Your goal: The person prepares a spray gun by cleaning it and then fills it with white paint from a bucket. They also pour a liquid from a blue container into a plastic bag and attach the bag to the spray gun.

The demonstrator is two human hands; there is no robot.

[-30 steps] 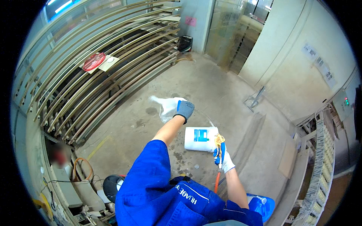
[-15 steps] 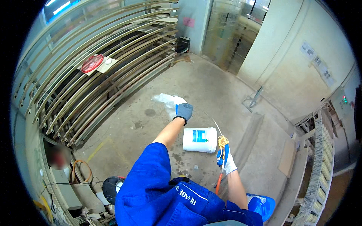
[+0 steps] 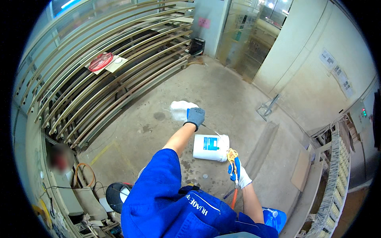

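Observation:
My left hand (image 3: 195,117), in a grey-blue glove, is closed and stretched out over the floor, gripping a limp white bag-like piece (image 3: 179,110). Whether it is plastic or cloth I cannot tell. In my right hand (image 3: 243,176), gloved in white and blue, is a yellow spray gun (image 3: 232,155) on an orange hose (image 3: 234,198). Its thin metal tube (image 3: 214,131) runs up to the left hand, where its tip is hidden. Between the hands a white bucket (image 3: 204,152) with a blue label lies on its side.
A long rack of rails (image 3: 119,67) stands at the left, bearing a red round item (image 3: 101,62). A metal frame (image 3: 267,108) is on the floor at the right. A blue container (image 3: 274,219) sits by my right arm, a black bucket (image 3: 115,197) at my left.
The white piece was spread out to the left and blurred; now it hangs more bunched by my left hand. The gun has shifted slightly left and down.

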